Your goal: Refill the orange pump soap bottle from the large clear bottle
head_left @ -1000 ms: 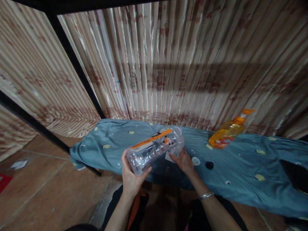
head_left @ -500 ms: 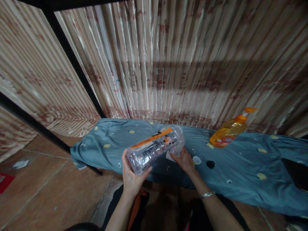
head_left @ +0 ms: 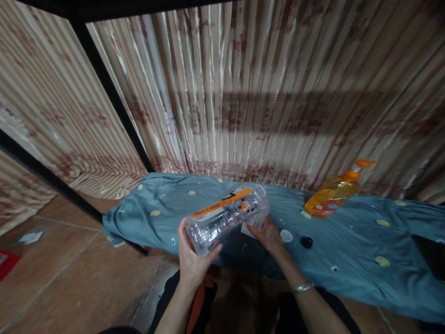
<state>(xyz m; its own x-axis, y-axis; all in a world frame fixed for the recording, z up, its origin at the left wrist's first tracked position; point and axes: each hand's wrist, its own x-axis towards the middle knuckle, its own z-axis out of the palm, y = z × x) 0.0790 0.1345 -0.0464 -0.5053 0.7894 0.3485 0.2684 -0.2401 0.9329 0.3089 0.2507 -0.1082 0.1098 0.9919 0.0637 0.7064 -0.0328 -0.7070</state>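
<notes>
Clear plastic tube [head_left: 227, 218] gripped by both hands' fingers; orange soap bottle [head_left: 333, 197], white cap [head_left: 286, 235], black cap [head_left: 306, 241] nearby on blue cloth [head_left: 347, 250].

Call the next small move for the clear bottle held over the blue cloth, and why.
Probably lower the far end of the clear bottle onto the blue cloth. The left hand cups its near base, the right hand sits under the far end, and it lies tilted above the cloth. A white cap and black cap lie loose just beside the right hand.
</notes>
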